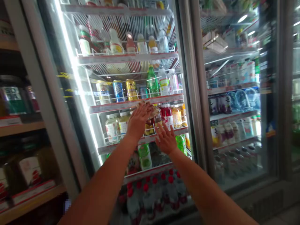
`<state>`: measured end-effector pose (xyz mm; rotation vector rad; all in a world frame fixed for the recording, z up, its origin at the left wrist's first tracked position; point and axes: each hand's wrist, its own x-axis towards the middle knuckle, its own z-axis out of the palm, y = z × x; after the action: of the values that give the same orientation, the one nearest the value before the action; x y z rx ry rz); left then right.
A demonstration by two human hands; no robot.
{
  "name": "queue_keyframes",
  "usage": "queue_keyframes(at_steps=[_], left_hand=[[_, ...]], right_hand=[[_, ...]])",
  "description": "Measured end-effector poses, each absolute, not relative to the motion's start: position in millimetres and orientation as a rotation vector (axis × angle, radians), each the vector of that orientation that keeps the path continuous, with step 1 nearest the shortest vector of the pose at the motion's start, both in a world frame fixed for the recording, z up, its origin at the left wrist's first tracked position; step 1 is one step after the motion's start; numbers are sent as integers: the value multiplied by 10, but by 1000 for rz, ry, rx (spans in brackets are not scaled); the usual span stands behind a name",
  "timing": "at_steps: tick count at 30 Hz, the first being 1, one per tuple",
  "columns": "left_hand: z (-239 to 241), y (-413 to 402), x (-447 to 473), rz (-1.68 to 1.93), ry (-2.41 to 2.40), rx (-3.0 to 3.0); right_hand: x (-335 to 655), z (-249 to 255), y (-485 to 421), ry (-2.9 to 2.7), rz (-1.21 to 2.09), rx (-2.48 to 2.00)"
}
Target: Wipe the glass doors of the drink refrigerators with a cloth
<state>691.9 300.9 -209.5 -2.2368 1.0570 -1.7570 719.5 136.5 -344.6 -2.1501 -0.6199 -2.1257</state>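
My left hand (138,118) reaches forward to the middle of a lit drinks fridge, with a crumpled, light brown patterned cloth (153,111) under its fingers. The cloth appears pressed against the fridge's glass door (77,90), which carries yellow marks at the left. Lower and to the right, my right hand (166,139) is open, fingers spread and holding nothing; it seems to touch or nearly touch the glass. Behind the hands, shelves hold a green bottle (152,82), a blue can (118,91), a gold can (131,89) and bottles of red drink (167,115).
A metal door frame (195,78) separates this fridge from another glass-fronted fridge on the right, stocked with bottles (228,132). Along the left stands a wooden shelf (22,128) with jars. Red-capped bottles (150,200) fill the bottom of the fridge.
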Motion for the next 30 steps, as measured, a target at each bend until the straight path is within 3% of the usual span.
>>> queue_keyframes(at_steps=[6,12,16,19,23,25,30], left_hand=[[-2517,3333,6807,-1546,1154,-2106],[-2562,3632,6791,-1852,891,-2237],[-3075,3633,6759,-1606,1168,-2077],[-3088,3715,6759,-1482,1261,-1983],[-2818,3895,6801,-1783,941,-2176],[-2911,3929,6804,-1881,895,-2191],[-3421,3976,6738,-1504,1282,-1954]], right_hand=[[7188,-3442,1371,-656,-2173,-2094],[7175,-3452,1372,-591,-2099,-2206],[7174,-3454,1377,-589,-2122,-2196],[7162,-3451,1381,-573,-2132,-2206],[7149,-3451,1386,-575,-2120,-2217],[7154,-3456,1388,-574,-2111,-2218],[7185,-3468,1390,-578,-2122,-2198]])
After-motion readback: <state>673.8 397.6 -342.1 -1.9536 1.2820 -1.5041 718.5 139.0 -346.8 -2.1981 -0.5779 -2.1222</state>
